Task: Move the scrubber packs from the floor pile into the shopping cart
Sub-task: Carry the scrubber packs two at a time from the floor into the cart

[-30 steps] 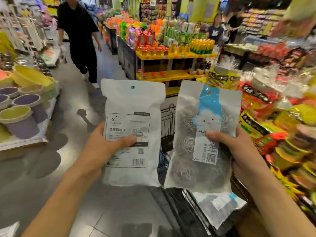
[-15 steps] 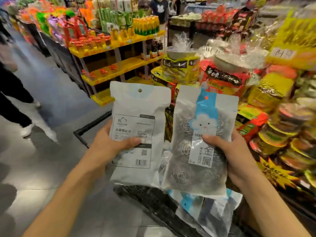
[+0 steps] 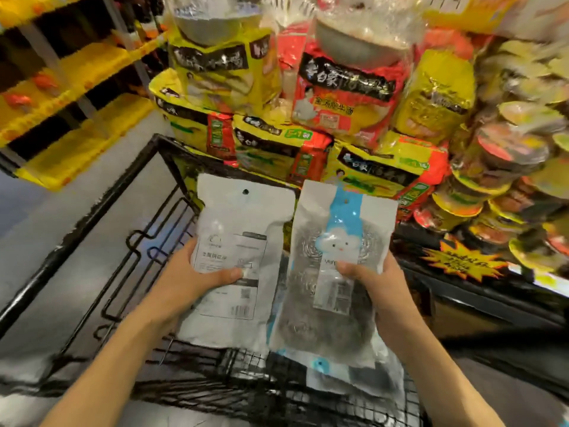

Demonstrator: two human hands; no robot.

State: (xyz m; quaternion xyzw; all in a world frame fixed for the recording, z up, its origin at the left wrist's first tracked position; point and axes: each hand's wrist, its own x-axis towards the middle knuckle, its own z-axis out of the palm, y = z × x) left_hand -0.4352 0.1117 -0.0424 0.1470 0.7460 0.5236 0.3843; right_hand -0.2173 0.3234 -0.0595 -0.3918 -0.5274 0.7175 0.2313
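My left hand [image 3: 187, 282] grips a white scrubber pack [image 3: 240, 229] whose printed back label faces me, thumb across the label. My right hand [image 3: 378, 288] grips a second scrubber pack [image 3: 338, 241] with a blue cloud strip and steel wool balls showing through. Both packs are upright, side by side, above the black wire shopping cart [image 3: 101, 211]. Another scrubber pack [image 3: 357, 377] lies in the cart under the right-hand one, partly hidden.
Stacked yellow and red instant noodle bags [image 3: 277, 149] stand just past the cart's far end. Noodle bowls [image 3: 508, 167] fill a display to the right. Yellow shelving [image 3: 77, 87] runs at left, with grey floor [image 3: 40, 211] beside the cart.
The view has swung right and down, from the aisle to over the cart. Both hands have lowered the packs towards the cart, still holding them the same way.
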